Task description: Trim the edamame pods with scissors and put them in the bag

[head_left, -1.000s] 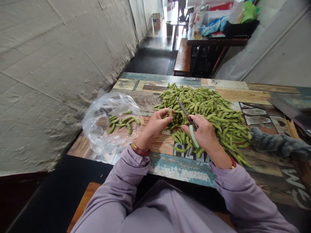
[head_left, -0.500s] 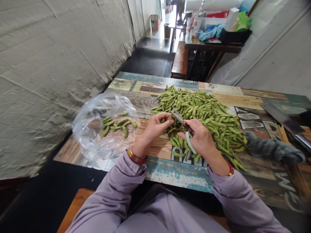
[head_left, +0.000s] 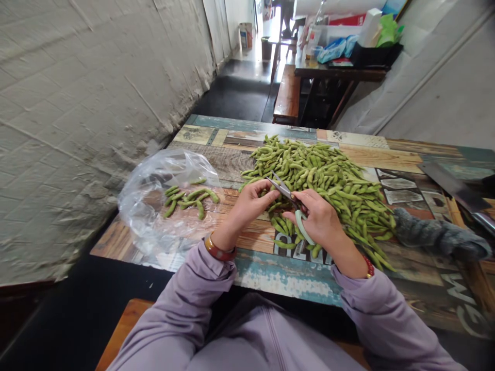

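My right hand (head_left: 319, 214) is closed around a pair of scissors (head_left: 283, 189) with a pale green handle. Their blades are apart and point up and left, close to the fingertips of my left hand (head_left: 255, 202). That hand is closed in a pinch on a green soybean pod, mostly hidden by the fingers. Beyond and right of both hands spreads a big pile of soybean pods (head_left: 317, 170). To the left, a clear plastic bag (head_left: 135, 190) lies on the table, with several separate pods (head_left: 199, 196) on it or in its mouth.
The table (head_left: 266, 275) has a patchwork wood pattern. On its right lie a cleaver (head_left: 450, 185) and a grey fuzzy roll (head_left: 436, 232). A rough wall (head_left: 77, 103) runs along the left. Behind stand a bench (head_left: 286, 95) and another table (head_left: 340, 73) loaded with goods.
The pod end that stuck up from my left fingers by the blades no longer shows there. The scissor tips sit slightly further left. The whole view has shifted a little.
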